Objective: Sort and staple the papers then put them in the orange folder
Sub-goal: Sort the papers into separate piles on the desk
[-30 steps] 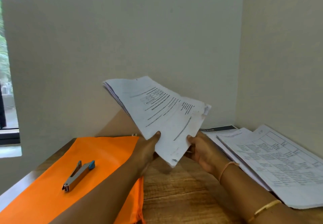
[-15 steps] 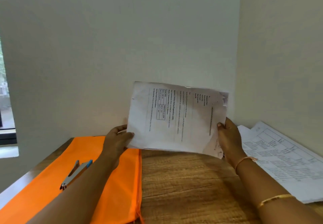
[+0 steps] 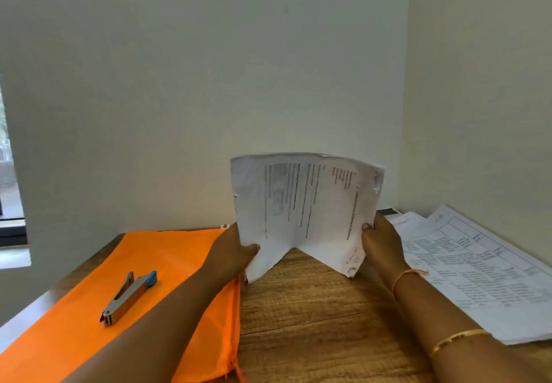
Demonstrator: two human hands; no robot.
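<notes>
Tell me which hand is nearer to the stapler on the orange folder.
Left. The left hand grips the left edge of the paper stack, above the orange folder, right of the stapler. The right hand grips its right edge, farther away.

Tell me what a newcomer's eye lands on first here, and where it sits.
The sheaf of papers stands out first, gripped at its sides by the left hand and right hand and held upright, bowed, over the wooden table. The orange folder lies flat at the left with a stapler on it; printed sheets spread at the right.
</notes>
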